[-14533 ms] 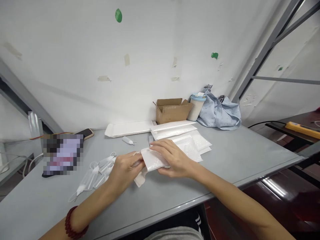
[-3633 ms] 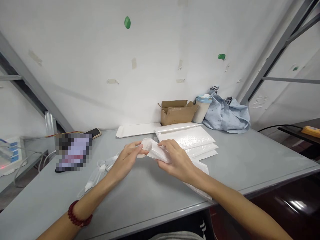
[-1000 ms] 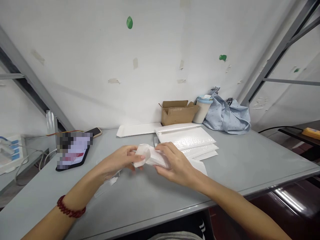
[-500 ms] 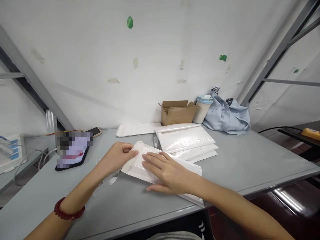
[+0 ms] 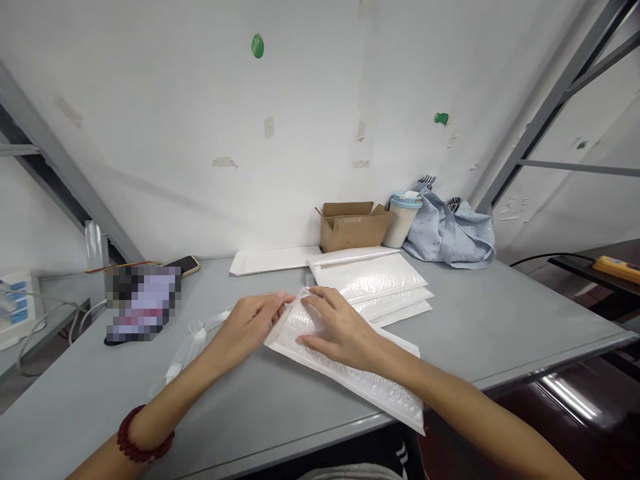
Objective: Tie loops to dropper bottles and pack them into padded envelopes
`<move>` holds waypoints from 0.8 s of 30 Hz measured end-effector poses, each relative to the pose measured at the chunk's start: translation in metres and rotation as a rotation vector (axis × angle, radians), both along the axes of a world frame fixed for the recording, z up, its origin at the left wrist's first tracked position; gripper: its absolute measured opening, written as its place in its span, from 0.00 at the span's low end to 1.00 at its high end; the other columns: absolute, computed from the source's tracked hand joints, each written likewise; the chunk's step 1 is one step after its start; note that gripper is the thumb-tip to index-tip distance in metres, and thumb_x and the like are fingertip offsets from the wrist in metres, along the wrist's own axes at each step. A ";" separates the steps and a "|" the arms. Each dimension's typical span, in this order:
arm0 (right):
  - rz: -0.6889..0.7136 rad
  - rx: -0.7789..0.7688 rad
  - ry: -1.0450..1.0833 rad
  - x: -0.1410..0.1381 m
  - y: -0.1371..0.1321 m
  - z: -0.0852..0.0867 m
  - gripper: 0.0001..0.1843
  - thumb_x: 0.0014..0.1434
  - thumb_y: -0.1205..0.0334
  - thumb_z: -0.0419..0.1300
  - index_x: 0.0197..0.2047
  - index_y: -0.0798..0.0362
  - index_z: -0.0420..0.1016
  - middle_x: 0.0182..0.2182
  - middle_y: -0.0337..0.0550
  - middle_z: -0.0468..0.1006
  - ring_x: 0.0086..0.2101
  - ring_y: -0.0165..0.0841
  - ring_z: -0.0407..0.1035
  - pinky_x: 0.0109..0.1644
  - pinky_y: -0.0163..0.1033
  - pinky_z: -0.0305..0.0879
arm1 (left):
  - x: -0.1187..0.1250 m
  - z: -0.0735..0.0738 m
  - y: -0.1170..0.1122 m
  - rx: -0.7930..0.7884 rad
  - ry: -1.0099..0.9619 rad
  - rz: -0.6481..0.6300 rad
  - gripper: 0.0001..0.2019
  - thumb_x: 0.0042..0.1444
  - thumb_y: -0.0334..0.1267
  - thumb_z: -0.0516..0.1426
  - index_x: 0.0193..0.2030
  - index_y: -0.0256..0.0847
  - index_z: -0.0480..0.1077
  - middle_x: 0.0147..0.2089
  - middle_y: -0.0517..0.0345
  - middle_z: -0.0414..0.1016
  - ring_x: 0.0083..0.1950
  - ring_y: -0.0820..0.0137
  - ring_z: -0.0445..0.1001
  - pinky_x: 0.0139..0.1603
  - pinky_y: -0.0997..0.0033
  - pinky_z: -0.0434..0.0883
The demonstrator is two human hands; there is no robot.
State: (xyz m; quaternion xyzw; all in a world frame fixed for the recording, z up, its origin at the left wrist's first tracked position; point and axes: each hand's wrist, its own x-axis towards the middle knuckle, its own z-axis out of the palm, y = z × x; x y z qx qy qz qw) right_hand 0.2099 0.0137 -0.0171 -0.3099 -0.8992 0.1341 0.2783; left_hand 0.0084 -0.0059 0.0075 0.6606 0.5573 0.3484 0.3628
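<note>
A white bubble mailer [image 5: 383,390] lies slantwise on the grey table, its right corner reaching past the front edge. My left hand [image 5: 253,330] pinches the mailer's left end between thumb and fingers. Across its upper face rests my right hand [image 5: 345,330], fingers and thumb spread, with fingertips near the top left corner. Behind it several white bubble mailers [image 5: 370,277] lie in an overlapping stack. Beside my left forearm are clear tubes with white caps [image 5: 199,335], partly hidden by the arm.
Against the wall stand an open cardboard box [image 5: 355,233], a lidded cup [image 5: 401,223] and a light blue cloth bag [image 5: 453,233]. Another white mailer [image 5: 275,259] lies flat at the back. Phones [image 5: 145,303] and a power strip [image 5: 17,313] are at the left.
The mailer has shifted right and toward me, and its folded left-end flap no longer shows on top. Both hands have moved with it, my right one slightly up. More of the clear tubes shows.
</note>
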 end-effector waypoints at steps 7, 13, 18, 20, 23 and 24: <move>0.024 -0.052 0.166 -0.003 0.006 -0.008 0.23 0.54 0.54 0.64 0.50 0.55 0.67 0.50 0.52 0.68 0.51 0.41 0.64 0.53 0.50 0.66 | -0.005 -0.006 0.008 -0.413 -0.290 -0.125 0.18 0.51 0.50 0.60 0.42 0.39 0.72 0.32 0.62 0.70 0.24 0.78 0.62 0.26 0.77 0.63; 0.104 -0.006 0.136 0.001 0.000 0.003 0.19 0.59 0.67 0.54 0.55 0.55 0.63 0.51 0.53 0.67 0.52 0.38 0.63 0.54 0.49 0.66 | 0.002 -0.011 0.003 -0.431 -0.168 -0.272 0.17 0.52 0.51 0.58 0.25 0.37 0.70 0.15 0.68 0.60 0.17 0.79 0.54 0.18 0.78 0.52; 0.320 0.132 -0.056 0.002 -0.008 0.015 0.33 0.57 0.56 0.58 0.61 0.60 0.55 0.59 0.60 0.60 0.60 0.43 0.54 0.61 0.50 0.58 | 0.005 -0.011 0.003 -0.324 -0.150 -0.027 0.16 0.50 0.51 0.58 0.27 0.38 0.70 0.16 0.69 0.58 0.16 0.78 0.53 0.15 0.78 0.49; 0.317 0.209 -0.160 0.001 -0.013 0.014 0.37 0.55 0.52 0.61 0.61 0.63 0.54 0.61 0.66 0.56 0.63 0.48 0.47 0.62 0.54 0.55 | 0.007 -0.012 0.003 -0.317 -0.168 0.025 0.16 0.48 0.50 0.58 0.26 0.38 0.69 0.16 0.69 0.58 0.17 0.78 0.54 0.15 0.78 0.50; 0.265 0.308 -0.283 -0.002 -0.021 0.008 0.30 0.58 0.63 0.57 0.61 0.64 0.56 0.63 0.69 0.52 0.65 0.50 0.41 0.62 0.56 0.52 | 0.010 -0.014 0.003 -0.296 -0.182 0.044 0.16 0.48 0.50 0.58 0.25 0.38 0.68 0.17 0.68 0.58 0.18 0.77 0.56 0.17 0.77 0.53; 0.262 0.330 -0.300 -0.001 -0.023 0.007 0.28 0.59 0.67 0.55 0.61 0.64 0.56 0.63 0.67 0.53 0.65 0.49 0.42 0.63 0.55 0.53 | 0.009 -0.013 0.004 -0.274 -0.177 0.040 0.16 0.49 0.51 0.58 0.24 0.38 0.67 0.17 0.68 0.59 0.18 0.77 0.58 0.17 0.77 0.54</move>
